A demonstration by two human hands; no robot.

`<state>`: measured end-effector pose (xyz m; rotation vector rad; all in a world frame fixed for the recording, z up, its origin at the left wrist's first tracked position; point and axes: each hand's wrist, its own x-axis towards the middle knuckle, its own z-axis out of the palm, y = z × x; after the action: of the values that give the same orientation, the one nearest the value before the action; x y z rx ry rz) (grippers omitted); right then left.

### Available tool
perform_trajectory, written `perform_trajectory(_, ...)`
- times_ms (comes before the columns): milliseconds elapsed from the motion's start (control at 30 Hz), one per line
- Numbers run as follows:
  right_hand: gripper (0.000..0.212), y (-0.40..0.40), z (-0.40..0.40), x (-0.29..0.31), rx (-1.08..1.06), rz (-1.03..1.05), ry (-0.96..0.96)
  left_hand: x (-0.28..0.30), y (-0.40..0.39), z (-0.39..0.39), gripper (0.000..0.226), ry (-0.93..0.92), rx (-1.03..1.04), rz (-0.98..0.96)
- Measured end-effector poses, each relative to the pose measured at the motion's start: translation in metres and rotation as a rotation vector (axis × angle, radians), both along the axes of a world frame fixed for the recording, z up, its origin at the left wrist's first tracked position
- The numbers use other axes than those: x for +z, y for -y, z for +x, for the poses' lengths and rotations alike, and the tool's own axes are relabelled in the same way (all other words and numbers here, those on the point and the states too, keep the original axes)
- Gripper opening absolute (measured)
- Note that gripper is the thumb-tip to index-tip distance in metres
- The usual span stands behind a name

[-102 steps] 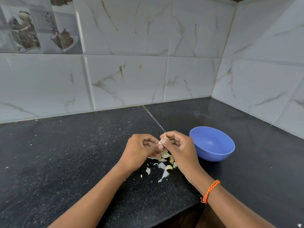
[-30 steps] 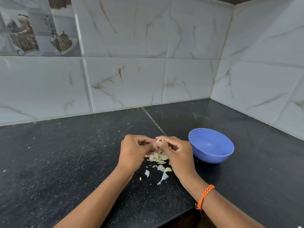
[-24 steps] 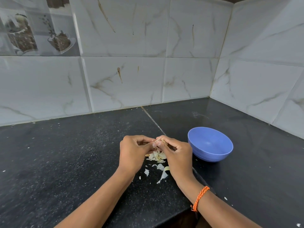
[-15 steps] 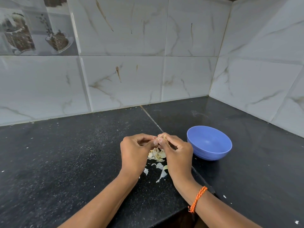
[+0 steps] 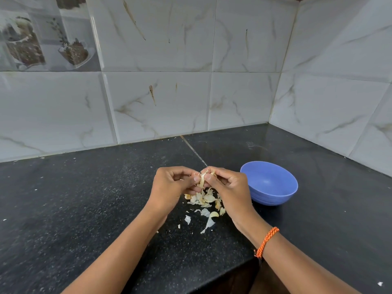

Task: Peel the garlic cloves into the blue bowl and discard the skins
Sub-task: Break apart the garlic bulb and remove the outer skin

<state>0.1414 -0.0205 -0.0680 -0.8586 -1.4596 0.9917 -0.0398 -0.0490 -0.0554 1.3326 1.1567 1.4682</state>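
The setting was a domestic kitchen corner. A black speckled stone worktop [image 5: 89,198] met two walls clad in glossy white marble-pattern tiles [image 5: 244,98]. One decorative tile [image 5: 42,35] at upper left carried a printed motif, possibly jars or bowls of spices; the print was too blurred to confirm. Food-preparation items lay on the worktop: loose garlic skins [image 5: 203,200] and a blue bowl [image 5: 273,187].

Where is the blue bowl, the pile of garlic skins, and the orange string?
blue bowl [image 5: 273,196]: head view, outer front wall.
garlic skins [image 5: 203,198]: head view, middle of the pile.
orange string [image 5: 266,240]: head view, band on the right wrist.
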Motion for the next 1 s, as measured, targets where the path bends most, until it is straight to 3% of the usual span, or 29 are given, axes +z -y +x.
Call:
perform_trajectory(167, 0.019, -0.002, 0.001, -0.002, -0.023, 0.059, 0.123, -0.003, -0.001, 0.0, 0.008, -0.199, 0.086, 0.017)
perform_trajectory(367, 0.018, -0.005, 0.006, -0.003, -0.043, -0.015, 0.083, -0.003, 0.001, 0.0, 0.042, -0.366, 0.066, -0.008)
perform_trajectory(467, 0.019, -0.004, 0.005, -0.005, -0.019, -0.036, 0.081, -0.005, -0.001, -0.004, 0.035, -0.45, 0.075, -0.003)
perform_trajectory(567, 0.018, -0.003, 0.003, -0.003, 0.008, -0.013, 0.072, -0.005, -0.002, -0.005, 0.017, -0.432, 0.052, 0.001)
perform_trajectory(700, 0.014, -0.001, 0.001, -0.007, 0.036, -0.023, 0.067, -0.009, -0.005, -0.001, 0.008, -0.427, 0.109, 0.005)
perform_trajectory(900, 0.01, -0.003, 0.0, -0.008, -0.023, 0.034, 0.149, -0.011, -0.008, -0.004, 0.022, -0.375, 0.115, -0.02)
perform_trajectory(1000, 0.014, -0.003, 0.001, -0.008, -0.064, 0.118, 0.274, -0.013, -0.01, -0.006, 0.025, -0.488, 0.076, -0.018)
